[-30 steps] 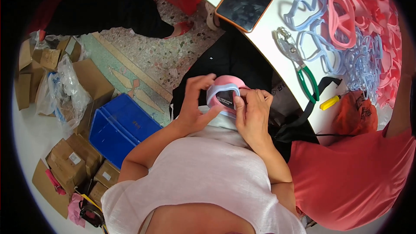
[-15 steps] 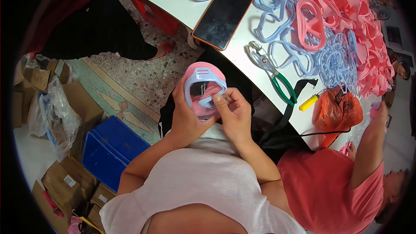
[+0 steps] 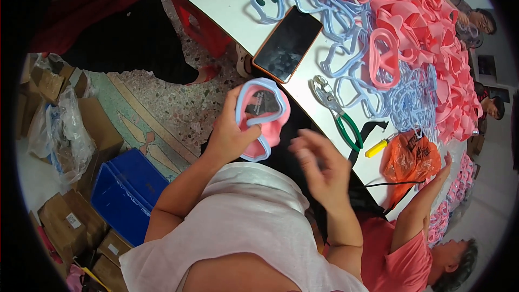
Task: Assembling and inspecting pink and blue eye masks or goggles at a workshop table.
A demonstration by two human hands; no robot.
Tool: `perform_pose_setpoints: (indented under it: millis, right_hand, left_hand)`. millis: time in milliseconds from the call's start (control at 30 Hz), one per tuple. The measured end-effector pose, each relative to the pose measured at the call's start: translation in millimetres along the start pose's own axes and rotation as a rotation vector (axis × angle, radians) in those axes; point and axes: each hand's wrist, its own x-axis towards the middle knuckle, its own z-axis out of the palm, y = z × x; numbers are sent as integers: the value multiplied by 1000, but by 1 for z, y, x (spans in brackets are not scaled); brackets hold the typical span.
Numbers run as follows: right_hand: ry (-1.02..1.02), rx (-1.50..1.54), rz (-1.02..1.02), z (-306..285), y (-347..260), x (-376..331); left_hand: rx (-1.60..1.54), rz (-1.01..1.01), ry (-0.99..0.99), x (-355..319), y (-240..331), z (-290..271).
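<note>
My left hand (image 3: 228, 135) grips a diving mask (image 3: 277, 127) with a pink soft skirt, a light blue frame and a clear lens, held over my lap near the table edge. Its thumb lies across the nose part. Apart from the mask, to its right, my right hand (image 3: 323, 170) is slightly blurred and holds nothing, thumb and fingers apart. On the table beyond it lie green-handled pliers (image 3: 340, 113) and a yellow-handled tool (image 3: 377, 148). A dark phone (image 3: 289, 43) with an orange edge lies beyond the mask.
Light blue frames (image 3: 408, 97) and a big heap of pink mask skirts (image 3: 427, 38) cover the table's far right. An orange plastic bag (image 3: 411, 157) sits near a co-worker in red (image 3: 403, 254). A blue bin (image 3: 130, 189) and cardboard boxes (image 3: 65, 219) stand at left.
My right hand has let go of the mask and moved right, its fingers now apart. The mask has turned in my left hand, so more of its frame and lens shows.
</note>
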Motion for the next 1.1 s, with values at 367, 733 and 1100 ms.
perform_pose_setpoints:
  millis: [367,733,1100]
  right_hand:
    - [-17,-1240,-65,-95,29,21]
    - [-49,-1184,65,-97,23,39]
    - [-179,-767,-53,-91,-43,53]
  left_hand:
    - [328,131,-107,31,49,-36]
    - [535,180,-161,40,83,-40]
    - [790,359,-224,49,97,-32]
